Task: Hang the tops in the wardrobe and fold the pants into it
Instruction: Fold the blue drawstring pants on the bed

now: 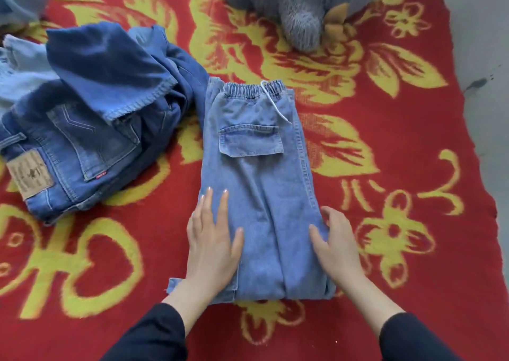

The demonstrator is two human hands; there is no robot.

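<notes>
On a red flowered blanket (pixel 385 168), the left hand (pixel 212 247) is pressing flat, fingers spread, on folded pants (pixel 261 173). The right hand (pixel 336 247) is gripping their right edge. A jeans pile (pixel 96 99) is lying beside them.

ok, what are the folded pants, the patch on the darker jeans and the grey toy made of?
The folded pants: light-wash denim, matte; topstitched seams, faded weave. The patch on the darker jeans: tan, printed, leather or imitation, cannot tell which. The grey toy: plush, probably synthetic pile; fuzzy fibres show.
</notes>
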